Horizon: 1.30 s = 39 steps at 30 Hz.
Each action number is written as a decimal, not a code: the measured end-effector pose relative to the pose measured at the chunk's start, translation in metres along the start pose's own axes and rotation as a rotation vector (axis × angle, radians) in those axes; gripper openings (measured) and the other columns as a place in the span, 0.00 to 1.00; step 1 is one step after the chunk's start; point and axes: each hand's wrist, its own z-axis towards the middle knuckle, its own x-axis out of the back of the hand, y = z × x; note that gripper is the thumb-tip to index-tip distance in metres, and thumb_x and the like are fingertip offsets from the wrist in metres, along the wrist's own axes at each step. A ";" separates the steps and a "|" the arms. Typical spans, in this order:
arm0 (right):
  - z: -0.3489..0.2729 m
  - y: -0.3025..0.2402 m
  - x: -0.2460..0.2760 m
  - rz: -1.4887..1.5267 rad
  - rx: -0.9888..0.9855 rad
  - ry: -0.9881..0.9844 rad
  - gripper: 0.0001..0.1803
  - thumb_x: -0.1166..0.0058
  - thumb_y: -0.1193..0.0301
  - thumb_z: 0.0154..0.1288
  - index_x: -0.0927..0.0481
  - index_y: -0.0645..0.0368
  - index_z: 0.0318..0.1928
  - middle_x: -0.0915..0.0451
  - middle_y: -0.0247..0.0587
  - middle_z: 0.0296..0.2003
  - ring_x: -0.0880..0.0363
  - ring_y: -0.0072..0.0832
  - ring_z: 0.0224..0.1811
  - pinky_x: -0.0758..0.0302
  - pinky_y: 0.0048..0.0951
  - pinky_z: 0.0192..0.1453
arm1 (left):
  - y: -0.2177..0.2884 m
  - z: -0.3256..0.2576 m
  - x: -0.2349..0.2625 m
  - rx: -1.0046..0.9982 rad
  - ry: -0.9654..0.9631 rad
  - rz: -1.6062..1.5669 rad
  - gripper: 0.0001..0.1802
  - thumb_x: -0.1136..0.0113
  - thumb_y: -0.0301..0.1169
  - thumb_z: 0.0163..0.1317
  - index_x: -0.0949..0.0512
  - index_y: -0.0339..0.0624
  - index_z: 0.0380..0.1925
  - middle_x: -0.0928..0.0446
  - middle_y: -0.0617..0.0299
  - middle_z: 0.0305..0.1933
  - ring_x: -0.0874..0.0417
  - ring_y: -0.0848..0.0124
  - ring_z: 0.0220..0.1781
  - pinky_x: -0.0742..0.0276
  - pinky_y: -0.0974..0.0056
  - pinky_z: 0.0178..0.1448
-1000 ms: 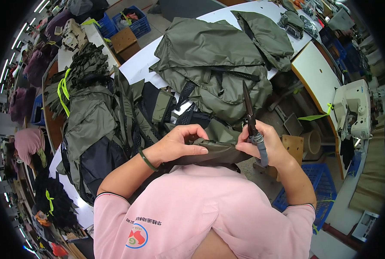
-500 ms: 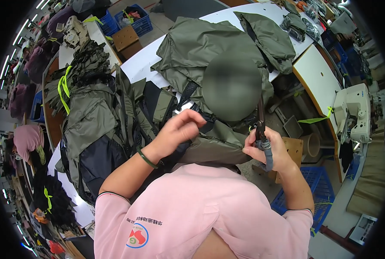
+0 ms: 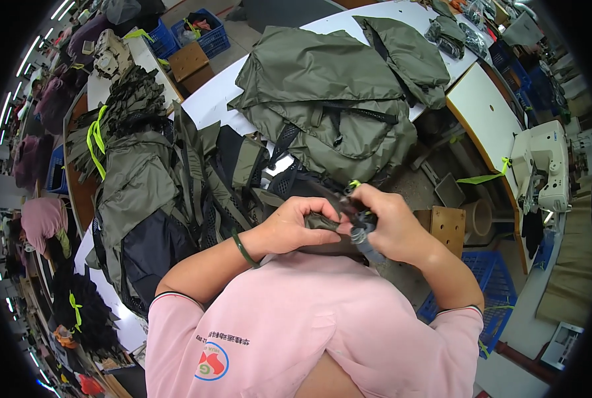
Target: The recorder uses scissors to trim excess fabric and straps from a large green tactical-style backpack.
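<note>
My left hand (image 3: 290,227) is closed in a pinch on a folded edge of olive-green fabric (image 3: 320,222) close to my body. My right hand (image 3: 394,224) grips a pair of scissors (image 3: 362,237) with grey-wrapped handles. Their dark blades point up and left over the fabric, near my left fingertips; whether they touch it I cannot tell. Beyond my hands a large olive-green bag piece (image 3: 329,69) with black straps and mesh lies spread on the white table (image 3: 219,89). Part of the fabric at my hands is hidden beneath them.
At left, a heap of olive and black bag pieces (image 3: 143,179) lies beside bundled strips tied with a neon-yellow band (image 3: 97,136). A sewing machine (image 3: 541,162) stands at right, above a blue crate (image 3: 481,285). Another blue crate (image 3: 209,33) sits at the far left.
My right hand has moved left and turned the scissors from upright toward the left. My left hand has moved right and lower and now pinches the fabric. A round blur over the bag has gone.
</note>
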 end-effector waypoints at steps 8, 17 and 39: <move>-0.005 0.017 0.007 0.238 -0.092 0.341 0.11 0.36 0.80 0.56 0.27 0.61 0.35 0.24 0.32 0.28 0.27 0.17 0.30 0.28 0.22 0.36 | 0.011 -0.009 0.006 0.245 0.016 -0.196 0.14 0.31 0.23 0.57 0.21 0.39 0.43 0.20 0.68 0.43 0.21 0.80 0.45 0.25 0.71 0.54; -0.046 0.010 0.058 -0.645 0.065 0.146 0.21 0.28 0.64 0.44 0.25 0.60 0.34 0.23 0.41 0.27 0.24 0.38 0.29 0.31 0.33 0.35 | 0.002 -0.003 0.008 0.189 0.072 -0.475 0.16 0.30 0.22 0.55 0.21 0.38 0.45 0.20 0.64 0.43 0.20 0.77 0.45 0.24 0.70 0.55; -0.054 0.023 0.055 -0.648 0.041 -0.040 0.13 0.37 0.73 0.38 0.24 0.58 0.29 0.22 0.43 0.24 0.21 0.44 0.30 0.27 0.40 0.35 | 0.003 -0.006 -0.001 0.260 0.054 -0.413 0.16 0.29 0.22 0.55 0.20 0.38 0.43 0.20 0.64 0.44 0.20 0.76 0.46 0.24 0.70 0.55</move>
